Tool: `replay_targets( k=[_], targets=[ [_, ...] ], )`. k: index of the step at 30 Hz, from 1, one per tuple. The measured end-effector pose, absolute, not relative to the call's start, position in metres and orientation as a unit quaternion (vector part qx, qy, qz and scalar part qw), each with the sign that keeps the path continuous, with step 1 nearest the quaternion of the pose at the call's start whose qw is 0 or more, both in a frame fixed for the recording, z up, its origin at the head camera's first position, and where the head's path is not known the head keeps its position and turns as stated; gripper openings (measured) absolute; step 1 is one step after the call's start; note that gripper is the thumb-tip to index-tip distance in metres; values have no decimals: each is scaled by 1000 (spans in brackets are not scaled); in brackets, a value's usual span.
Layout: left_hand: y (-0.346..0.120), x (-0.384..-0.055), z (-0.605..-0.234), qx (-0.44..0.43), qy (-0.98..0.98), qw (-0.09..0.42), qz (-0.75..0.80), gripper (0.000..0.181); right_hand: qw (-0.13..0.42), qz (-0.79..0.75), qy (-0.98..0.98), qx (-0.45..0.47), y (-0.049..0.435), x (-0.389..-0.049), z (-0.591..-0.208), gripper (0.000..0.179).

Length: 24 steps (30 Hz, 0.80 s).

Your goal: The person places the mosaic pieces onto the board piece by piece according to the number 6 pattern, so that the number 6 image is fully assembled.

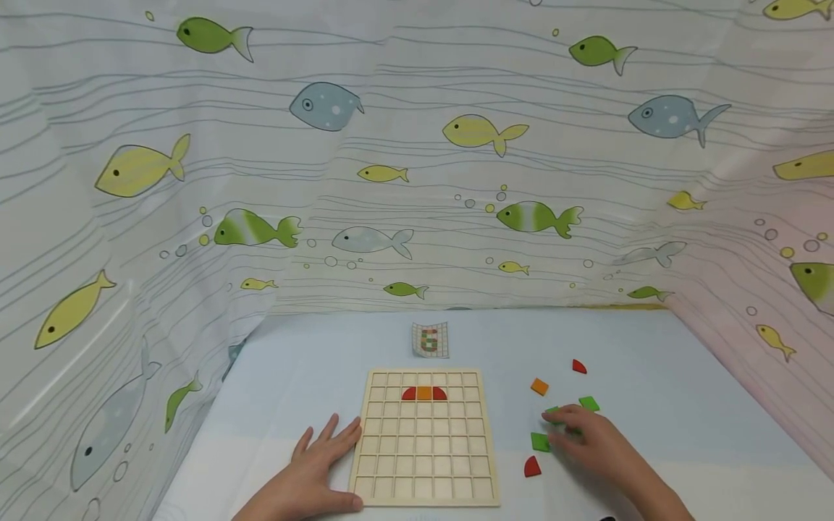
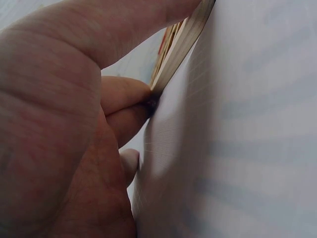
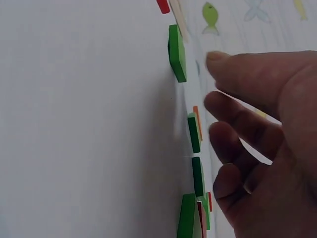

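A pale wooden grid board [image 1: 423,467] lies in the middle, with an orange square [image 1: 424,393] between two red quarter-circle tiles in its second row. My left hand [image 1: 311,474] is spread at the board's left side, thumb and fingertips touching its edge. Over the loose tiles on the right hovers my right hand [image 1: 596,445], fingers loosely bent, nothing between them. Close to its fingertips are a green square tile [image 1: 539,442] and another green tile [image 1: 552,411], partly covered. In the right wrist view a green tile [image 3: 177,53] stays apart from the thumb.
Behind the board lies a small card [image 1: 430,340] with a coloured grid pattern. Around the right hand are an orange square tile [image 1: 539,386], a red quarter-circle [image 1: 579,367], another red quarter-circle [image 1: 532,467] and a green tile [image 1: 589,403]. A fish-printed curtain [image 1: 417,202] surrounds the table.
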<state>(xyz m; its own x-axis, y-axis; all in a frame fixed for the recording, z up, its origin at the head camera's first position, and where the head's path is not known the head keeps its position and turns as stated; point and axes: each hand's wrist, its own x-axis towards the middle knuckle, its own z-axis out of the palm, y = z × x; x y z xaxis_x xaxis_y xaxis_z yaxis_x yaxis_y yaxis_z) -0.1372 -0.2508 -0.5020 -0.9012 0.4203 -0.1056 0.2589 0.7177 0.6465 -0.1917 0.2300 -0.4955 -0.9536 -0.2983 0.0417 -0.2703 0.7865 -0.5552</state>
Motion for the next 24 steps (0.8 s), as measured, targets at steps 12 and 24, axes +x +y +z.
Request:
replay_targets(
  k=[12, 24],
  targets=[
    [-251, -139, -503, 182, 918, 130, 327, 109, 30, -270, 939, -213, 229, -189, -504, 37],
    [-251, -139, -502, 182, 918, 132, 328, 110, 35, -266, 941, -208, 224, -189, -503, 20]
  ],
)
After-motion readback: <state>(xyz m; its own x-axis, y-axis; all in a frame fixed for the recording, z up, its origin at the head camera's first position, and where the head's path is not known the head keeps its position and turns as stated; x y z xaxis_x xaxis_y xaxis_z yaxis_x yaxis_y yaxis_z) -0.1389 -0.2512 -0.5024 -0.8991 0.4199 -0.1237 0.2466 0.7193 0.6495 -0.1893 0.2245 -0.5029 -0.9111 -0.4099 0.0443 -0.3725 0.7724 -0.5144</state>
